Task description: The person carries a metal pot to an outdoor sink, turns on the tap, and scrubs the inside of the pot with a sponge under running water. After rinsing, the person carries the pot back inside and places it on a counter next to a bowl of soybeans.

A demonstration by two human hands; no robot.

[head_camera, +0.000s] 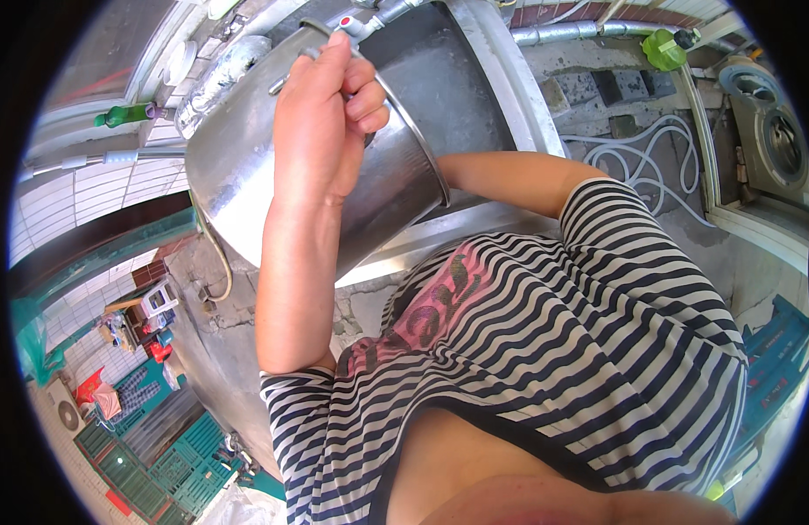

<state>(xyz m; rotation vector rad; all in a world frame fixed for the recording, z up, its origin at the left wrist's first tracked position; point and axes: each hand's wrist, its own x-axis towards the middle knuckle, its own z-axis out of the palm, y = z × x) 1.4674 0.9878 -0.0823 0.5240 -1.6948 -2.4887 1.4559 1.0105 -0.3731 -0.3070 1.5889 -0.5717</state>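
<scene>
A large stainless steel pot (pixel 237 151) lies tilted on its side at the sink, its mouth facing right. My left hand (pixel 335 95) is closed around the handle on the pot's side. Just beyond my thumb is a tap with a red-marked knob (pixel 349 25). My right forearm (pixel 509 177) reaches behind the pot's rim (pixel 417 141) toward its mouth. The right hand itself is hidden there, so what it touches does not show. Behind the pot spreads the dark metal basin of the sink (pixel 437 85).
A pale hose (pixel 641 157) lies coiled on the concrete floor at right, near a washing machine (pixel 779 141). A foil-wrapped pipe (pixel 224 79) and a green bottle (pixel 125 115) are at upper left. The sink's metal edge (pixel 536 85) runs beside the basin.
</scene>
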